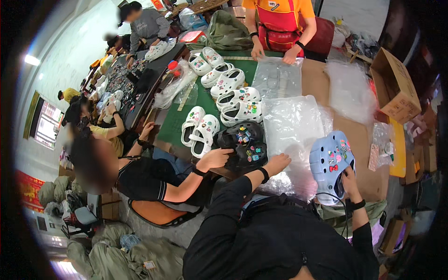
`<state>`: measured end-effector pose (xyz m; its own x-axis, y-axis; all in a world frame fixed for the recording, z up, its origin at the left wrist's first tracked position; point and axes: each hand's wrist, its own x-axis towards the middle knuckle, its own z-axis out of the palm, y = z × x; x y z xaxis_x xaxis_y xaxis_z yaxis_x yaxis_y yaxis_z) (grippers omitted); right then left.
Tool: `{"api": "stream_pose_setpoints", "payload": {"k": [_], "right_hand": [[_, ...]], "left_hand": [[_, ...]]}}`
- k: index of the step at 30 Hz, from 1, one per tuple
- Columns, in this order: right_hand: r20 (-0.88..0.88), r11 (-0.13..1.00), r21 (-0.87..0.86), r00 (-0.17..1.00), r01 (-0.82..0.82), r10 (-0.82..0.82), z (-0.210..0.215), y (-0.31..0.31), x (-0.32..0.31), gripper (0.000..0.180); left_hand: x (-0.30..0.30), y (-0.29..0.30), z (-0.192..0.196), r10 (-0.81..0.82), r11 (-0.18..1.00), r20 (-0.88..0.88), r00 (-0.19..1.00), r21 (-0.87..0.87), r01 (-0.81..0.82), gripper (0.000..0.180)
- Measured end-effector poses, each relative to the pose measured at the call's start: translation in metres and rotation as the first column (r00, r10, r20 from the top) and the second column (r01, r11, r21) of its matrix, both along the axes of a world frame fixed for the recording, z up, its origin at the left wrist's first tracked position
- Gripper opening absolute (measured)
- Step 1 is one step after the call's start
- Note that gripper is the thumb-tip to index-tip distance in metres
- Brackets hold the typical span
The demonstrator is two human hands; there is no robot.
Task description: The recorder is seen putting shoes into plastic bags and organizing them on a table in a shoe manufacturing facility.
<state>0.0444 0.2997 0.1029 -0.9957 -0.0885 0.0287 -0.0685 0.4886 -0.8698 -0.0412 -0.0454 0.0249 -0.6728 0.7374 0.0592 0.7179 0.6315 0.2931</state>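
Observation:
My right hand [349, 183] grips a pair of light blue clogs [332, 161] by the heel end, its fingers partly hidden inside. Colourful charms dot the clogs' tops. My left hand [278, 164] is at the lower left edge of a clear plastic bag [294, 123], its fingers closed together on the film. More shiny plastic film lies under and around that hand. Left of it are black clogs [241, 144] with charms, which a co-worker's hand [215, 160] touches. White clogs [204, 133] with charms stand beyond them on the green mat [173, 129].
Across the table a person in a red apron [279, 21] handles another clear bag [277, 77]. A pile of plastic bags [351, 88] and an open cardboard box [394, 86] are at right. A seated co-worker [144, 179] is close on my left.

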Motion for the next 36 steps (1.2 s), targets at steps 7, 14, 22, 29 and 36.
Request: {"api": "stream_pose_setpoints", "payload": {"k": [7, 14, 22, 29, 36], "right_hand": [[-0.01, 0.994, 0.022, 0.994, -0.111, 0.111, 0.035, -0.031, 0.009, 0.038], [-0.14, 0.866, 0.281, 0.875, -0.413, 0.463, 0.04, -0.055, -0.003, 0.037], [-0.126, 0.785, 0.28, 0.79, -0.552, 0.6, 0.026, -0.067, -0.013, 0.026], [-0.127, 0.794, 0.284, 0.8, -0.537, 0.586, 0.016, -0.061, -0.005, 0.018], [-0.153, 0.815, 0.259, 0.811, -0.518, 0.564, 0.02, -0.067, -0.006, 0.016]], "left_hand": [[0.002, 0.006, 0.009, 0.008, 1.0, -0.242, 0.97, -0.002, -0.009, 0.047], [-0.009, -0.002, 0.024, 0.13, 0.975, -0.102, 0.986, 0.195, -0.109, 0.069], [-0.028, -0.003, 0.065, 0.216, 0.975, -0.139, 0.966, 0.087, -0.205, 0.083], [-0.031, 0.01, 0.073, 0.296, 0.937, -0.033, 0.955, 0.205, -0.283, 0.092], [-0.038, 0.016, 0.074, 0.131, 0.974, -0.16, 0.978, 0.203, -0.098, 0.083]]}}
